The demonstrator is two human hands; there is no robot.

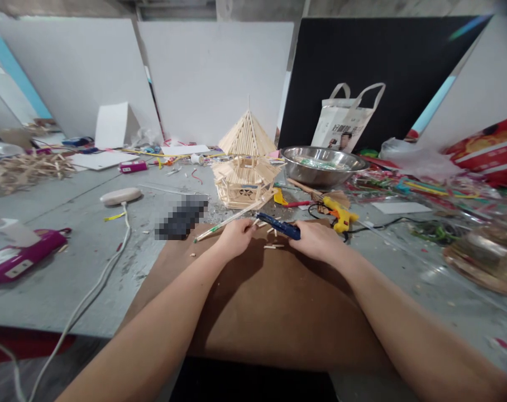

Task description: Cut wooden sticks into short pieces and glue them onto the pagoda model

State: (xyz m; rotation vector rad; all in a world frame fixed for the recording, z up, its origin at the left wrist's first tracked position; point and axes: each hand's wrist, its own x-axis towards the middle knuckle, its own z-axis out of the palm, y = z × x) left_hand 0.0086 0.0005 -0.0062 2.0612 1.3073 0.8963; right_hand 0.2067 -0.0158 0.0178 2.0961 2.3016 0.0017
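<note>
- Centre of the frame: right hand wrapped closed around the handle end of a dark blue hand tool, pointing left above the brown board; opening at the tool's tip too small to tell.
- Just left of that tip: left hand, fingers drawn in close together; cannot tell whether pinching a piece of stick or only resting beside one.
- Between the two hands, just below the tool: short pale sticks lying loose on the board.
- Left of centre: long pale strip with green marks, slanting up to the right past the left hand.
- Upper centre, beyond the hands: stick-built model standing upright on the grey table, pointed roof above a wider lower one.
- Right of the model: steel bowl, with a white tote bag behind.
- Near the right hand, to its upper right: yellow glue gun.
- Left of the left hand: dark flat item, blurred beyond recognition.
- Farther left: white device with a trailing cable; purple power strip at the left edge.
- Upper left: heap of pale sticks.
</note>
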